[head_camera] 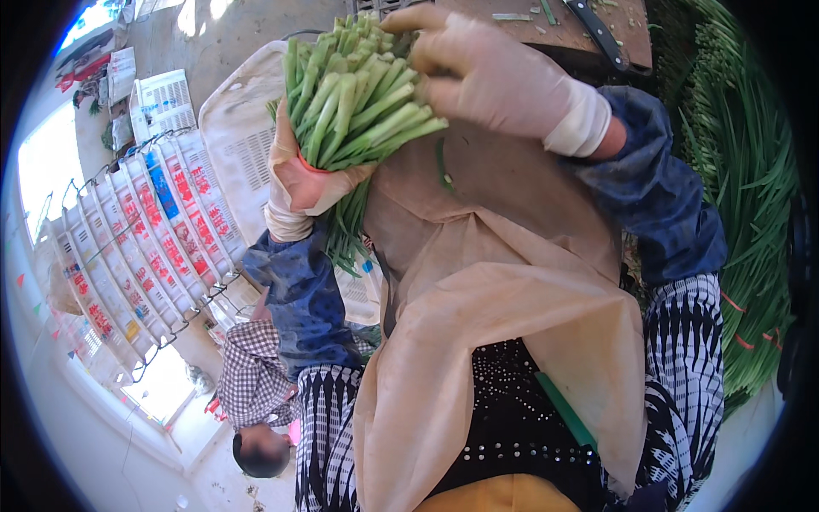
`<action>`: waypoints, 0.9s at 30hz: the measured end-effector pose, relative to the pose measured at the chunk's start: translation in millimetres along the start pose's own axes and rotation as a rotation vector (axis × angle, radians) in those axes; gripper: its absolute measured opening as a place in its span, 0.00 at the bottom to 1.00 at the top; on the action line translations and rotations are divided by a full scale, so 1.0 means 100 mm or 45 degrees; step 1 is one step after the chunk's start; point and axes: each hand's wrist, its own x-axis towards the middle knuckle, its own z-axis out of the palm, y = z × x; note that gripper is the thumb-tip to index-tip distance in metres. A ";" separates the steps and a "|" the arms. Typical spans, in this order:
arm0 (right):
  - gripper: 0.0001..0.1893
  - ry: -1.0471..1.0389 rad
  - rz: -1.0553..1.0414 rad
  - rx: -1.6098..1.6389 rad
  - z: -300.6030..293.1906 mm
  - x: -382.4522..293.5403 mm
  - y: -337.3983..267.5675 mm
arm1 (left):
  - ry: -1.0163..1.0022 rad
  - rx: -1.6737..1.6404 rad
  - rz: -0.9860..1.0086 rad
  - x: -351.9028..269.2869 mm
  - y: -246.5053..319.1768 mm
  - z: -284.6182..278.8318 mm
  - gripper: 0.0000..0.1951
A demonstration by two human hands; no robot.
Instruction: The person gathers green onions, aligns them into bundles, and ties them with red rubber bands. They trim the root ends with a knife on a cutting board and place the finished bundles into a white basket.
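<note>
A thick bundle of green stalks (pixel 358 96), cut ends facing up and away from me, rests in my left hand (pixel 304 182). The leafy ends (pixel 349 221) hang below that hand. An orange-red band (pixel 310 164) shows between palm and stalks; whether it circles the whole bundle is hidden. My right hand (pixel 492 77), slightly blurred, has its fingers spread at the right side of the cut ends. Whether its fingertips touch them is unclear. Both hands wear thin pale gloves. A tan apron (pixel 499 288) covers my lap, with a loose green scrap (pixel 443 165) on it.
A knife (pixel 595 32) with a black handle lies on a wooden board (pixel 630 25) at top right. Long green stalks (pixel 736 192) are heaped at my right. White plastic crates (pixel 233 128) stand at left. A person in a checkered shirt (pixel 253 365) is beyond my left arm.
</note>
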 end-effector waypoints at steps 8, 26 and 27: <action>0.17 -0.034 0.494 0.065 -0.32 -0.22 -0.32 | 0.250 0.301 0.111 -0.01 -0.09 -0.04 0.28; 0.13 0.063 0.249 0.210 0.08 -0.07 -0.24 | 0.090 0.681 0.113 -0.03 0.01 0.04 0.26; 0.13 0.063 0.230 0.184 0.07 -0.06 -0.22 | 0.072 0.364 0.090 -0.03 0.00 0.06 0.26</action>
